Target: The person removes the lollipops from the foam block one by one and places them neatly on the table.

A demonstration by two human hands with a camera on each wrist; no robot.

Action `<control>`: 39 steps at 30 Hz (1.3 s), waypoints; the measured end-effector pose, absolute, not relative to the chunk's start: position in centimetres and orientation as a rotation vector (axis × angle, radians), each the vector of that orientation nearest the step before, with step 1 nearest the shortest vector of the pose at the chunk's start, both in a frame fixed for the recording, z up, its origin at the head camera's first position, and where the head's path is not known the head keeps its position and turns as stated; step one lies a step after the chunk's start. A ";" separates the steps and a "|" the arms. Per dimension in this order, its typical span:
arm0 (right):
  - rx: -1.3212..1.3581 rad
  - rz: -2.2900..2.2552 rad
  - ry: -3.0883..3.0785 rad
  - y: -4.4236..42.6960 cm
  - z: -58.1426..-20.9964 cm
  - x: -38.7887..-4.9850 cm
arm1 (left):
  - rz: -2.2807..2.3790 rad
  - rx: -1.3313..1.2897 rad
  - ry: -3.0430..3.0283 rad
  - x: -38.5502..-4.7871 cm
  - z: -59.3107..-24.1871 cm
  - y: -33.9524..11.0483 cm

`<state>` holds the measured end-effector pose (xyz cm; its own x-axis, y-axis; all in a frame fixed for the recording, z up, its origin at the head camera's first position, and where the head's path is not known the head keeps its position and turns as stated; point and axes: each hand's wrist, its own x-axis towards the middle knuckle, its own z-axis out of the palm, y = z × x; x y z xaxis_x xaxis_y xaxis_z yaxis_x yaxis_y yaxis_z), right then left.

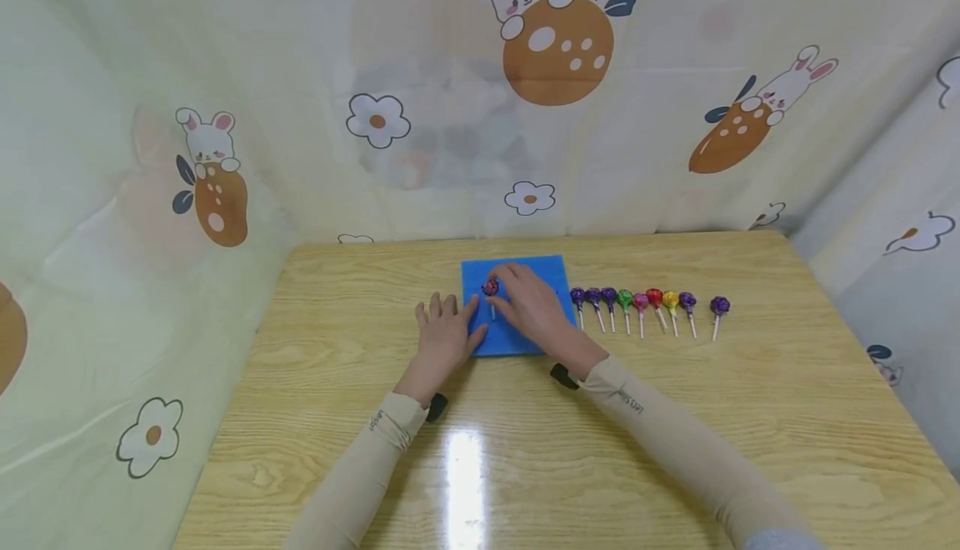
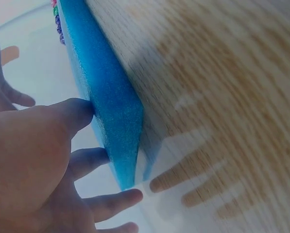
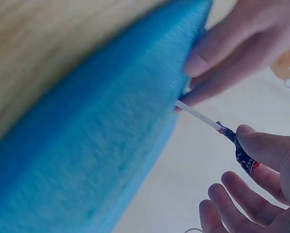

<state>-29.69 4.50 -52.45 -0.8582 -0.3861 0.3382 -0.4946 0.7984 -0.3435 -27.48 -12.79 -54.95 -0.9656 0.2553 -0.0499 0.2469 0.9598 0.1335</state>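
A dark-wrapped lollipop [image 3: 239,150] with some red on it is pinched between the thumb and forefinger of my right hand [image 1: 532,304]. Its white stick [image 3: 198,114] points down, and the lower end meets the top of a blue foam block [image 1: 513,345]; whether it goes into the foam cannot be told. My left hand [image 1: 442,337] lies at the block's left side with fingers spread. In the left wrist view its thumb and forefinger touch the blue foam [image 2: 110,82], while the other fingers extend past the corner.
Right of the block, several wrapped lollipops lie in a row, among them a green one [image 1: 625,298], a yellow one [image 1: 671,300] and a purple one [image 1: 720,306] set slightly apart. The wooden table [image 1: 360,283] backs onto a patterned curtain [image 1: 442,167].
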 end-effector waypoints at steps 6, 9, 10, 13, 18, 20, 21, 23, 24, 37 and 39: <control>0.601 0.724 -2.851 5.0 -51.1 -30.2 | 0.201 0.381 3.030 -27.3 -54.6 -12.7; 0.569 0.809 -2.918 5.5 -50.5 -30.6 | 0.201 0.378 3.026 -27.3 -54.5 -12.7; 0.567 0.836 -2.938 5.7 -50.3 -30.7 | 0.201 0.377 3.026 -27.3 -54.5 -12.7; 0.581 0.925 -2.991 6.5 -50.0 -31.3 | 0.198 0.373 3.027 -27.4 -54.6 -12.8; 0.647 1.021 -3.046 7.9 -50.3 -32.4 | 0.195 0.379 3.035 -27.5 -54.7 -12.7; 0.653 1.052 -3.065 8.3 -50.4 -32.8 | 0.186 0.384 3.037 -27.5 -54.8 -12.7; 0.656 1.059 -3.074 8.4 -50.5 -32.9 | 0.183 0.385 3.037 -27.5 -54.8 -12.7; 0.664 1.072 -3.087 8.6 -50.6 -33.0 | 0.178 0.387 3.040 -27.4 -54.8 -12.7; 0.662 1.075 -3.092 8.7 -50.6 -33.0 | 0.178 0.387 3.041 -27.4 -54.8 -12.7; 0.692 1.062 -3.079 10.4 -50.6 -32.7 | 0.189 0.381 3.049 -27.3 -54.8 -12.8; 0.665 1.059 -3.086 10.7 -50.7 -32.6 | 0.196 0.383 3.045 -27.2 -54.7 -12.8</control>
